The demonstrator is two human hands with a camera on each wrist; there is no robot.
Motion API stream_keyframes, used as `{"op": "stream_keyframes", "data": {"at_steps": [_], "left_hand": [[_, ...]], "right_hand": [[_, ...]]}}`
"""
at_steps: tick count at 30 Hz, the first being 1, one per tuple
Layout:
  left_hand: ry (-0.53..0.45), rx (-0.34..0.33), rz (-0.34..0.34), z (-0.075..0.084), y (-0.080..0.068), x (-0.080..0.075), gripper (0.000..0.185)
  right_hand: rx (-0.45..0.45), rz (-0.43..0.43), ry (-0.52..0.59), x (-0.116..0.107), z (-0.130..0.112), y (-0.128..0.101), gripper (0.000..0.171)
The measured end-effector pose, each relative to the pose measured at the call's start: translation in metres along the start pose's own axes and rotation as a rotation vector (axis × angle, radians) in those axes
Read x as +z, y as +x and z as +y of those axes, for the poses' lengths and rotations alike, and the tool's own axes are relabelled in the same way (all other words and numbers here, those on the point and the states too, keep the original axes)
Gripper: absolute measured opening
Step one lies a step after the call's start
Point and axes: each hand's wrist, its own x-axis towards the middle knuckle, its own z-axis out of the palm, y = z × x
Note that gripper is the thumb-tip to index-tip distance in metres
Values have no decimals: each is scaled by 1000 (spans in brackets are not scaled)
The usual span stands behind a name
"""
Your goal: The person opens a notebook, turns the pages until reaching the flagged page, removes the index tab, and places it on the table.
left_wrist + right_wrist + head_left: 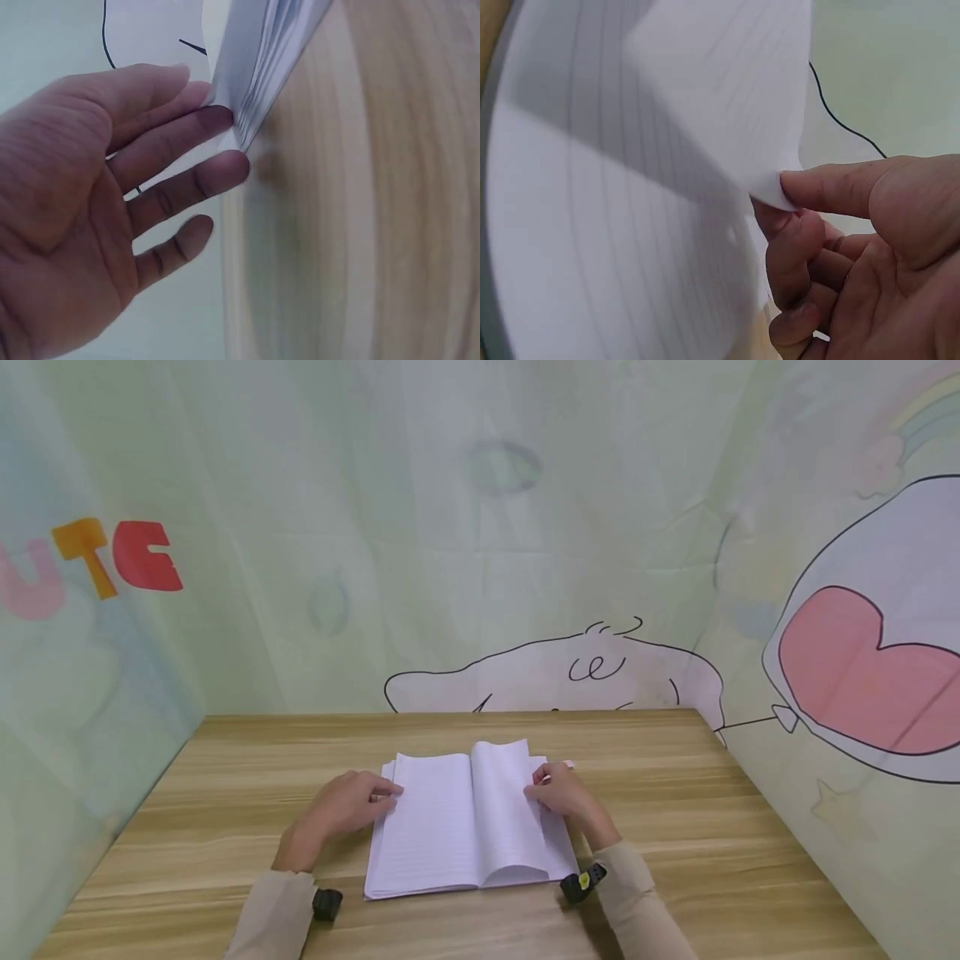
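Thin, floppy lined paper: your right hand [564, 793] pinches one raised page [705, 127] of the open white notebook [465, 827] near its edge; your left hand [348, 802], fingers straight, steadies the opposite edge.

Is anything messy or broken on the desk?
Nothing looks broken or spilled. The notebook lies open and straight on the table. One page is lifted and curved, but only because the right hand pinches its edge. The left hand rests on the other side.
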Motion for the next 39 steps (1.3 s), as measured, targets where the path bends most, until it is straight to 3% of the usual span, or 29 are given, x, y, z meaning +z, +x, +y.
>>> {"op": "stream_keyframes", "data": {"at_steps": [14, 23, 27, 34, 39], "left_hand": [[-40, 27, -107, -1, 2, -4, 29], [74, 151, -68, 5, 3, 4, 29], [57, 187, -56, 8, 5, 8, 30], [47, 303, -118, 6, 2, 10, 40], [57, 228, -110, 6, -1, 11, 32]], "right_hand": [[51, 75, -208, -23, 14, -3, 24], [96, 58, -245, -23, 19, -1, 24], [95, 45, -233, -22, 18, -1, 22], [82, 41, -224, -22, 19, 0, 27], [51, 35, -203, -27, 19, -1, 33]]}}
